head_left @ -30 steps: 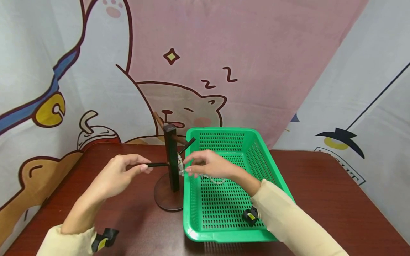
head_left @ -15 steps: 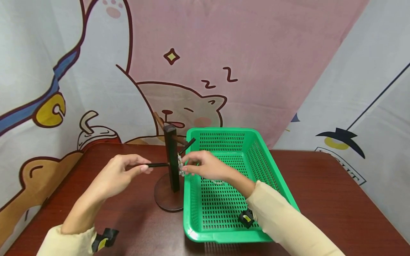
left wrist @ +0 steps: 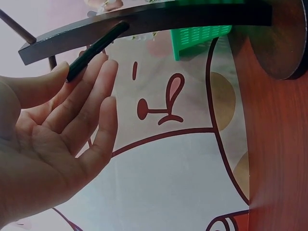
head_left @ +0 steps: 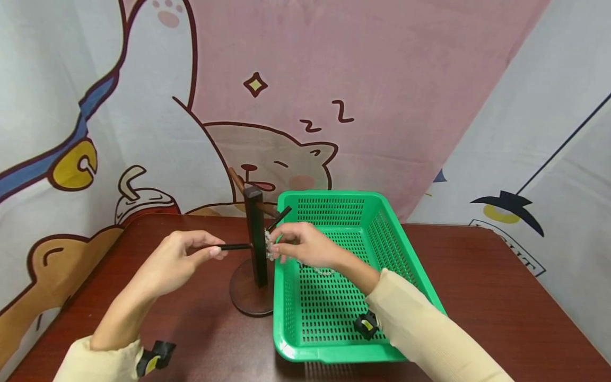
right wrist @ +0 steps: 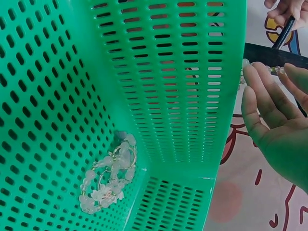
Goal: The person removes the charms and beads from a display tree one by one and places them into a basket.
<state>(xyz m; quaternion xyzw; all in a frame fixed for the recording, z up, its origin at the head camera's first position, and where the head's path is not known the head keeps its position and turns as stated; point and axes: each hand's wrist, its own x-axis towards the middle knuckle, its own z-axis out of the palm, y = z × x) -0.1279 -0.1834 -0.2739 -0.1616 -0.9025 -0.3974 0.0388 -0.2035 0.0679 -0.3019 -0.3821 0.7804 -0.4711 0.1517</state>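
Observation:
A dark wooden stand [head_left: 259, 265] with a round base and several pegs rises beside the basket. My left hand [head_left: 179, 260] pinches the end of its left peg [head_left: 237, 246] between thumb and fingers. In the left wrist view, the other fingers of that hand spread loosely below the peg [left wrist: 98, 50]. A bracelet of clear beads [head_left: 269, 245] hangs at the right side of the post. My right hand [head_left: 305, 246] pinches its beads with thumb and fingertips. In the right wrist view, part of this beaded strand [right wrist: 273, 70] shows between the fingers.
A green perforated basket [head_left: 291, 347] stands just right of the stand, under my right forearm. Inside it lie pale beaded bracelets [right wrist: 108, 180] with a flower-like piece. The reddish-brown table [head_left: 496, 297] reaches to a cartoon-printed cloth [head_left: 406, 106] behind.
My right hand has moved slightly left onto the hanging bracelet, and its fingers have closed in on the beads. My left hand stays on the peg.

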